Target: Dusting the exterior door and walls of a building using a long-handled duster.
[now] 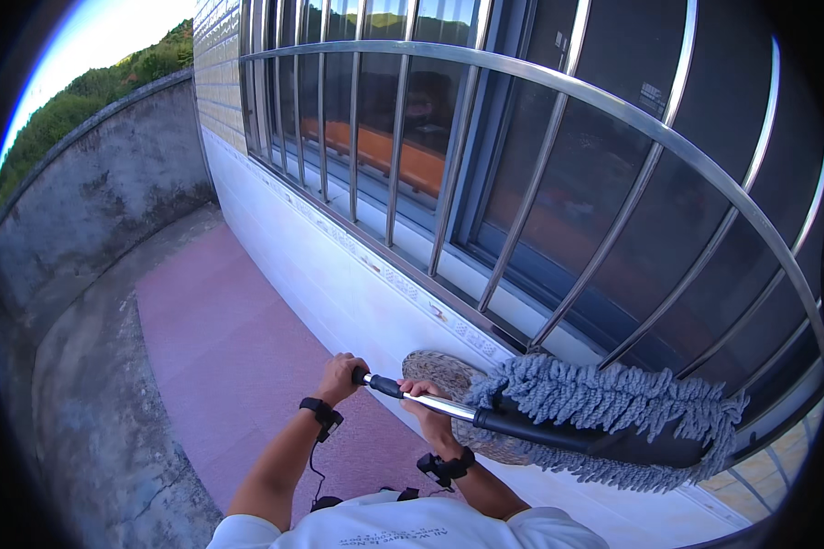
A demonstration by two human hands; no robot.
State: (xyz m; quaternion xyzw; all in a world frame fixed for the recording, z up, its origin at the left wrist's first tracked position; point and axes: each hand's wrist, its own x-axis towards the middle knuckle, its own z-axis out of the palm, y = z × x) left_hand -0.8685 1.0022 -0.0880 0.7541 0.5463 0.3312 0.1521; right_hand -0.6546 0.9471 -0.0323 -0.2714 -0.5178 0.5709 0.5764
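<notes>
My left hand (340, 379) is closed around the black end of a telescopic handle (446, 405). Farther up the same handle, my right hand (428, 414) grips near the shiny metal tube. The handle leads to a grey string-pile duster head (611, 391) with a black plastic back. It lies at the lower right, overlapping the lower ends of the window's metal bars (577, 316); whether it touches them I cannot tell. Behind the handle and duster shows a round woven straw item (446, 367), partly hidden.
Sliding window panes (570, 199) stand behind the bars, above a white tiled wall (316, 267) with a decorative border. Pinkish paving (226, 329) runs along it. At left rises a weathered concrete wall (110, 158), with green hills beyond. Wrist devices (446, 466) with a cable are strapped on.
</notes>
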